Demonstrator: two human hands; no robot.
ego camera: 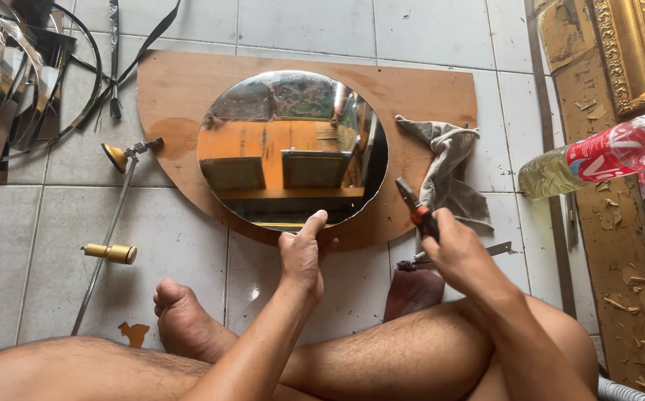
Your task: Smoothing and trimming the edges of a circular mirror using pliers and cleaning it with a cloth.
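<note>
— What lay at the far left of the tiled floor (441, 30)?

— A pile of curved mirror offcuts (10, 82), and nearer, a long metal rod with a brass handle (111, 253) and a yellow suction cup (118, 157) at its far end.

— And in the middle?

— An oval mirror (291, 148) rested flat on a rounded plywood board (426, 96). The person's left hand (300, 256) sat at the mirror's near edge, thumb pressed on the glass rim, the other fingers curled beneath; whether they pinched the glass could not be told. A bare foot (185, 315) lay just left of that arm.

— The right hand?

— The right hand (460, 252) was closed around black pliers with an orange band (415, 208), their tip pointing at the mirror's right edge, near it but apart.

— Further right?

— A grey rag (449, 167) lay crumpled on the board, then a plastic bottle of yellowish liquid (560, 169), and a gilt frame (631, 52) in the far corner.
</note>
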